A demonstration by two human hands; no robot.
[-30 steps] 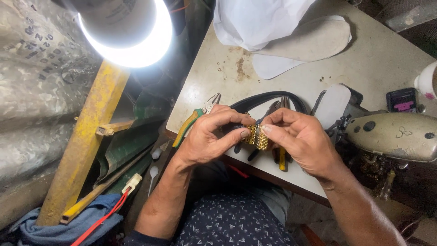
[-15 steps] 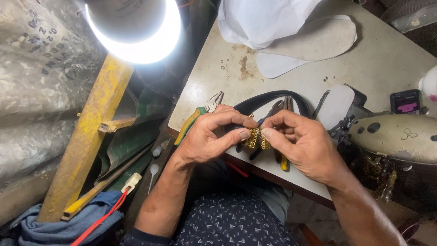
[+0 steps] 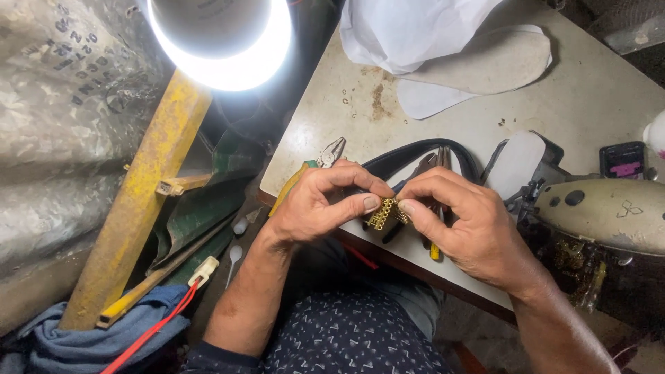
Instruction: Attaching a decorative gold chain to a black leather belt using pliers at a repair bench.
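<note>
both hands meet at the near edge of the tabletop, just below the middle of the view. the left hand has its grip pressed together, thumb and forefinger pinching the left end of a small gold-coloured metal buckle piece; the thumb lies flat along its top. the right hand comes in from 4 o'clock, its grip also closed, fingertips nipping the right end of the same gold piece, so the two thumbs almost touch over it. the piece sits between the hands, held just above the tabletop edge, its fine detail too small to tell.

behind the fingers, toward 12 o'clock, a black strap curves in a loop across the tabletop. at 11 o'clock of the left hand lie pliers with yellow and green handles, partly hidden by the hand. a yellow-handled tool pokes out under the right hand at 6 o'clock.

further off at 1 o'clock lie pale shoe insoles beside a white plastic bag. at 3 o'clock stands a worn sewing machine. at 10 o'clock a bright lamp glares above a yellow wooden frame.
</note>
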